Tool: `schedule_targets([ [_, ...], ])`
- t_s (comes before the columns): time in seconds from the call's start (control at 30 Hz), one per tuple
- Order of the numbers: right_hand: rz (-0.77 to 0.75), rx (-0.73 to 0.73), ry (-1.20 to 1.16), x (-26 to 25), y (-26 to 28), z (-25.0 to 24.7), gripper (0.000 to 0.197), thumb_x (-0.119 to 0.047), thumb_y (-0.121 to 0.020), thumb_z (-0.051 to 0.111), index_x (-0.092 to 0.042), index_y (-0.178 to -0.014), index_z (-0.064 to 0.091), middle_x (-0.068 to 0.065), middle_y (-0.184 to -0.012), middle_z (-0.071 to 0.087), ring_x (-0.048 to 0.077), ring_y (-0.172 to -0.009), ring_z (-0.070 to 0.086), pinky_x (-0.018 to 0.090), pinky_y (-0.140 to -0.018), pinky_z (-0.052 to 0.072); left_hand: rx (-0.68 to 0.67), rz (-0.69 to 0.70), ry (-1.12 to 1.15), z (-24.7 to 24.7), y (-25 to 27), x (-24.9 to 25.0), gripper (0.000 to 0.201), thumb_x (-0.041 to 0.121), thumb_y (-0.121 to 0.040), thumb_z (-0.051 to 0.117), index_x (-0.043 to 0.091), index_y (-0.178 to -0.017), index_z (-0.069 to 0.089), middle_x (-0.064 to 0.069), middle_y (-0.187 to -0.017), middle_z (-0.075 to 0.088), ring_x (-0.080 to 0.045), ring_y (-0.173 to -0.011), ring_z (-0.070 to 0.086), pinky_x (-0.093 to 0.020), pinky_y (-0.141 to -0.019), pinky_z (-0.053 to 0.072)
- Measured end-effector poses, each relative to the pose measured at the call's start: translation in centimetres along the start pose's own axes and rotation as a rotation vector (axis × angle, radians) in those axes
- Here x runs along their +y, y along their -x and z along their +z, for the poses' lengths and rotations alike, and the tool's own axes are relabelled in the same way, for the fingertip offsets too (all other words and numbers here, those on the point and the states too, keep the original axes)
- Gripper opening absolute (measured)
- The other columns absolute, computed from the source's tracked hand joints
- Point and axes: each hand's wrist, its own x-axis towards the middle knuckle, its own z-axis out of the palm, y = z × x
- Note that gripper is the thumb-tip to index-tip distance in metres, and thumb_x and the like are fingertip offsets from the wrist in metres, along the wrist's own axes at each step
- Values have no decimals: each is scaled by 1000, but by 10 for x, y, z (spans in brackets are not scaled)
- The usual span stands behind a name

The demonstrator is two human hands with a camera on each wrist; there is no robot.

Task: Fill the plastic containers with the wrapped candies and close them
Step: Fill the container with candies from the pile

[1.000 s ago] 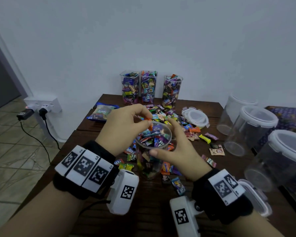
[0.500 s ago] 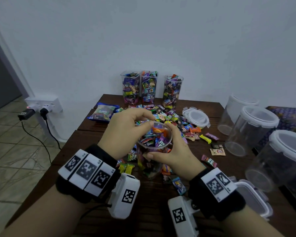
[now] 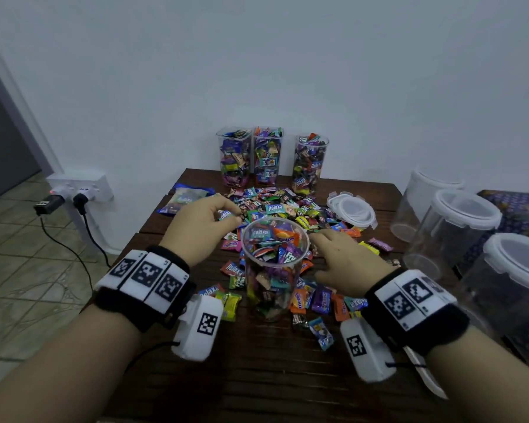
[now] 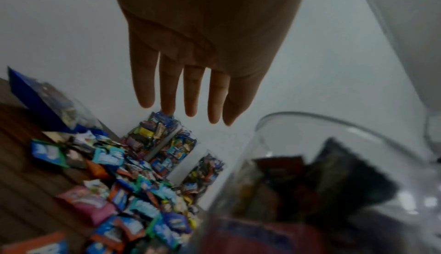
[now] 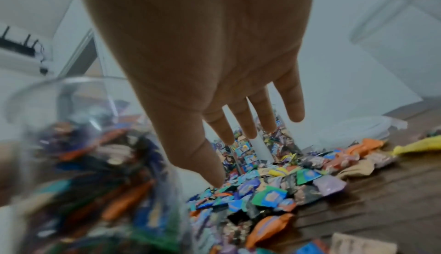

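Observation:
A clear round container (image 3: pixel 274 270) stands mid-table, filled with wrapped candies up to its rim, without a lid. Loose wrapped candies (image 3: pixel 275 206) lie heaped behind and around it. My left hand (image 3: pixel 208 227) hovers over the heap just left of the rim; in the left wrist view its fingers (image 4: pixel 190 92) are straight and hold nothing. My right hand (image 3: pixel 342 257) is just right of the container, apart from it. Its fingers (image 5: pixel 241 124) are spread straight over the candies and are empty. The container's wall (image 5: pixel 71 126) shows blurred in the right wrist view.
Three filled lidless containers (image 3: pixel 268 155) stand against the back wall. White lids (image 3: pixel 351 209) are stacked at the right of the heap. Larger empty lidded jars (image 3: pixel 458 227) line the right edge. A candy bag (image 3: pixel 184 199) lies back left. Another lid (image 3: pixel 425 377) sits by my right wrist.
My left hand has pulled away from the container's mouth to the left. The right hand has let go of the container's side and moved right, with fingers opened.

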Motion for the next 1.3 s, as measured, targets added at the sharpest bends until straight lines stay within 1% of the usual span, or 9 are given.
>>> schedule_targets([
  [0.13,90,-46,173,11,-20,-5,66,-47,-85,60,-17,-139,35,6,-140,38,26,-128,35,40,-102,39,-296,-34,-322,10,-26,-16,35,43,-86,64,27,-117,60,3,-122,59,-17,-106,57,-34,-89,47],
  [0.23,125,-61,243,21,-37,-8,63,-47,-86,58,-15,-136,37,9,-136,41,28,-126,38,40,-100,40,-435,-42,-472,19,-44,-22,47,51,-83,63,28,-124,55,-1,-128,57,-19,-109,57,-40,-92,49],
  [0.37,149,-67,287,29,-60,-12,60,-46,-86,57,-15,-134,37,9,-136,40,27,-126,38,41,-96,40,-520,-22,-655,30,-66,-20,58,56,-84,59,27,-133,47,-4,-132,49,-23,-116,52,-40,-96,45],
  [0.53,157,-68,299,34,-90,-9,69,-57,-86,53,-18,-139,32,8,-139,39,27,-129,36,41,-97,42,-591,-34,-677,42,-95,-16,76,57,-82,62,27,-144,31,-5,-145,37,-24,-128,43,-38,-101,41],
  [0.73,141,-150,253,32,-121,-3,86,-70,-86,38,-21,-150,10,14,-150,29,34,-135,31,46,-107,35,-633,-57,-715,59,-123,-24,101,70,-74,59,29,-152,9,-10,-154,22,-31,-135,36,-45,-106,38],
  [0.9,147,-286,193,32,-137,3,99,-78,-76,44,-32,-150,-3,9,-155,20,33,-139,26,48,-108,34,-736,-97,-722,71,-133,-26,109,70,-73,59,33,-150,-9,-17,-159,1,-39,-136,33,-47,-102,38],
  [1.1,140,-360,228,30,-147,6,98,-73,-75,55,-38,-150,2,9,-150,25,35,-136,28,48,-104,37,-818,-74,-795,82,-137,-22,98,66,-78,59,37,-151,1,-16,-158,6,-36,-138,30,-40,-101,39],
  [1.23,105,-371,202,27,-151,4,89,-64,-80,59,-34,-150,12,11,-144,32,33,-129,39,45,-101,42,-794,41,-803,86,-140,-19,84,51,-85,64,28,-151,18,-8,-150,36,-27,-128,45,-36,-98,45],
  [1.3,78,-347,181,24,-152,4,77,-54,-85,60,-30,-148,23,12,-137,40,31,-122,46,42,-99,44,-762,70,-814,88,-140,-17,72,39,-88,64,26,-149,28,-7,-145,44,-26,-125,49,-35,-97,47],
])
